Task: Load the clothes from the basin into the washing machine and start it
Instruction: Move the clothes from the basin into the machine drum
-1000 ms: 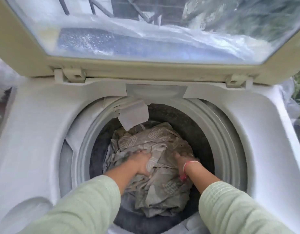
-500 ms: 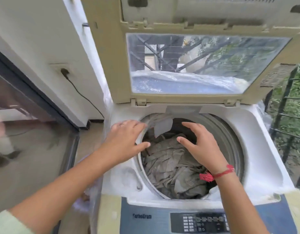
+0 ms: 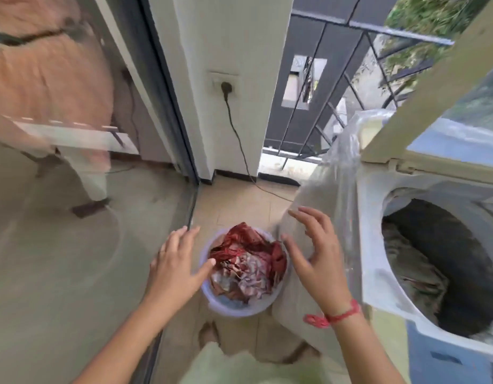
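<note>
A pale lilac basin [image 3: 228, 307] stands on the tiled floor, holding crumpled red and white patterned clothes [image 3: 246, 261]. My left hand [image 3: 176, 266] hovers over the basin's left rim, fingers spread and empty. My right hand [image 3: 316, 250], with a red thread at the wrist, hovers above the basin's right rim, fingers spread and empty. The top-loading washing machine [image 3: 373, 245] stands at the right with its lid [image 3: 434, 87] raised. Grey patterned cloth [image 3: 409, 267] lies inside its drum.
A clear plastic cover [image 3: 334, 189] hangs down the machine's left side. A glass sliding door [image 3: 73, 217] fills the left. A plug and black cable [image 3: 234, 126] run down the white wall. A metal railing [image 3: 336, 87] closes the balcony behind.
My hands came out of the drum and swung left, away from the machine, down toward the basin on the floor. The grey cloth stayed in the drum.
</note>
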Tool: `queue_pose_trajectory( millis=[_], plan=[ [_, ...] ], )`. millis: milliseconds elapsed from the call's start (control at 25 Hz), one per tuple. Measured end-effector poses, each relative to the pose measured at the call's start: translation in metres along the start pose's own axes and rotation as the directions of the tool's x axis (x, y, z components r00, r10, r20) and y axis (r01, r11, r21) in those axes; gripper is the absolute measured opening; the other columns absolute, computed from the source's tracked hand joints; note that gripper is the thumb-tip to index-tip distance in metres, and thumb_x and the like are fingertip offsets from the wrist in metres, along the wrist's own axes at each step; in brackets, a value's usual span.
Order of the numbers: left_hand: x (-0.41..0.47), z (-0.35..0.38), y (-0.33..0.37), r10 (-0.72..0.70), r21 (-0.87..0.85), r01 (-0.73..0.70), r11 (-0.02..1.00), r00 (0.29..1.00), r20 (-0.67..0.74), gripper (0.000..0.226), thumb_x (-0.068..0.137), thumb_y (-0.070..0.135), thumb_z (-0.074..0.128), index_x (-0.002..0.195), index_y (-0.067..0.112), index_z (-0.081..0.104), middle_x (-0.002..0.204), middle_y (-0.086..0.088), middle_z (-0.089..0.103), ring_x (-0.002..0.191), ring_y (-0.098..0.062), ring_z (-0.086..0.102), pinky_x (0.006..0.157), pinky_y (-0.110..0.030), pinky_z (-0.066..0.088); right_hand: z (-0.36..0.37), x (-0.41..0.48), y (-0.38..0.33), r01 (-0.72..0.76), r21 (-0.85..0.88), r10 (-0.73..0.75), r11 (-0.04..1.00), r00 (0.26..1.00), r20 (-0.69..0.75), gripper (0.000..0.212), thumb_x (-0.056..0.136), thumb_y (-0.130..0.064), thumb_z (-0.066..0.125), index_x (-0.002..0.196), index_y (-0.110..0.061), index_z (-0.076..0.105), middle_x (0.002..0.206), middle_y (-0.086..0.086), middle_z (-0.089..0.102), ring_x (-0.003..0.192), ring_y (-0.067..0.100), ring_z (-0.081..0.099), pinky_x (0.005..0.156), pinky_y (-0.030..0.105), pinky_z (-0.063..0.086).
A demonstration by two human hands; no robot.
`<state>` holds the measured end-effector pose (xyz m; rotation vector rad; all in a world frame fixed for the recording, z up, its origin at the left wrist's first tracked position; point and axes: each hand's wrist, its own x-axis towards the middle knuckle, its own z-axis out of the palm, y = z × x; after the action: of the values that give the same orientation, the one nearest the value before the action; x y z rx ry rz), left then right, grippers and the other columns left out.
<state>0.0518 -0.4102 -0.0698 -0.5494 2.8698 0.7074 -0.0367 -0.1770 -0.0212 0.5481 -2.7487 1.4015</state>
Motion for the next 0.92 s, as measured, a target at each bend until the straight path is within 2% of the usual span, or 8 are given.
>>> queue_pose_trajectory(
  millis=[80, 160, 320, 400, 520, 640, 760, 920],
  plan=[
    [0.006, 0.031, -0.050, -0.117, 0.065, 0.106, 0.992, 0.973, 0.197, 0.086, 0.086, 0.056, 0.050, 0.150, 0.026, 0.002, 0.153, -0.008, 0.019, 0.139, -0.031, 0.025, 0.109, -0.044, 0.025, 0.063, -0.003, 0.022, -0.027, -0.045, 0.033, 0.999, 0.990, 0.138, 0.033, 0.086, -0.015, 0.059, 0.119, -0.019, 0.058, 0.125, -0.003, 0.045, 0.117, 0.009, 0.047, 0.099, 0.012, 0.037],
    [0.014, 0.077, -0.093, -0.188, 0.113, 0.158, 0.981, 0.920, 0.344, 0.090, 0.088, 0.049, 0.053, 0.149, 0.027, -0.008, 0.153, -0.009, 0.019, 0.139, -0.033, 0.024, 0.109, -0.046, 0.027, 0.123, -0.019, 0.070, -0.135, -0.156, 0.174, 0.978, 0.946, 0.272, 0.042, 0.081, -0.022, 0.048, 0.122, -0.020, 0.057, 0.128, 0.003, 0.045, 0.119, 0.020, 0.048, 0.102, 0.034, 0.042],
    [0.045, 0.190, -0.153, -0.167, 0.182, 0.091, 0.979, 0.869, 0.466, 0.082, 0.086, 0.044, 0.057, 0.149, 0.025, 0.009, 0.152, -0.006, 0.022, 0.141, -0.027, 0.021, 0.111, -0.046, 0.028, 0.211, -0.055, 0.189, -0.245, -0.480, 0.431, 0.842, 0.842, 0.326, 0.062, 0.069, -0.019, 0.051, 0.132, -0.014, 0.051, 0.134, 0.020, 0.046, 0.118, 0.040, 0.050, 0.100, 0.045, 0.044],
    [0.064, 0.246, -0.168, -0.104, 0.141, 0.044, 0.989, 0.883, 0.457, 0.075, 0.084, 0.038, 0.058, 0.147, 0.024, 0.020, 0.150, -0.007, 0.026, 0.140, -0.028, 0.023, 0.110, -0.048, 0.027, 0.236, -0.059, 0.239, -0.234, -0.658, 0.537, 0.716, 0.787, 0.304, 0.078, 0.070, -0.018, 0.065, 0.143, -0.017, 0.036, 0.149, 0.020, 0.030, 0.134, 0.041, 0.033, 0.108, 0.049, 0.031],
    [0.093, 0.319, -0.173, -0.004, 0.112, -0.047, 0.993, 0.911, 0.413, 0.072, 0.083, 0.033, 0.060, 0.146, 0.021, 0.027, 0.149, -0.008, 0.028, 0.140, -0.027, 0.022, 0.112, -0.048, 0.024, 0.261, -0.034, 0.312, -0.103, -0.799, 0.497, 0.592, 0.827, 0.262, 0.090, 0.077, -0.032, 0.067, 0.150, -0.018, 0.016, 0.156, 0.018, 0.012, 0.143, 0.038, 0.015, 0.114, 0.052, 0.013],
    [0.106, 0.361, -0.165, 0.020, 0.089, -0.061, 0.994, 0.912, 0.410, 0.071, 0.086, 0.032, 0.057, 0.147, 0.021, 0.022, 0.154, -0.008, 0.020, 0.144, -0.027, 0.012, 0.114, -0.049, 0.017, 0.265, 0.003, 0.369, -0.021, -0.879, 0.588, 0.477, 0.750, 0.301, 0.084, 0.081, -0.029, 0.063, 0.148, -0.018, 0.016, 0.153, 0.018, 0.019, 0.137, 0.040, 0.026, 0.111, 0.048, 0.023],
    [0.107, 0.376, -0.156, 0.015, 0.074, -0.052, 0.996, 0.905, 0.425, 0.071, 0.088, 0.033, 0.055, 0.148, 0.021, 0.018, 0.155, -0.008, 0.015, 0.144, -0.027, 0.008, 0.115, -0.048, 0.014, 0.259, 0.016, 0.389, -0.139, -0.828, 0.635, 0.543, 0.713, 0.297, 0.049, 0.088, -0.008, 0.046, 0.135, -0.022, 0.045, 0.138, 0.013, 0.041, 0.112, 0.039, 0.053, 0.094, 0.042, 0.045],
    [0.105, 0.372, -0.142, 0.036, 0.027, -0.052, 0.998, 0.913, 0.407, 0.067, 0.087, 0.031, 0.054, 0.145, 0.021, 0.023, 0.152, -0.007, 0.021, 0.143, -0.026, 0.012, 0.113, -0.045, 0.016, 0.239, -0.002, 0.359, -0.451, -0.541, 0.557, 0.710, 0.830, 0.039, 0.044, 0.081, 0.005, 0.048, 0.117, -0.014, 0.064, 0.112, 0.017, 0.066, 0.102, 0.035, 0.061, 0.087, 0.032, 0.045]
  ],
)
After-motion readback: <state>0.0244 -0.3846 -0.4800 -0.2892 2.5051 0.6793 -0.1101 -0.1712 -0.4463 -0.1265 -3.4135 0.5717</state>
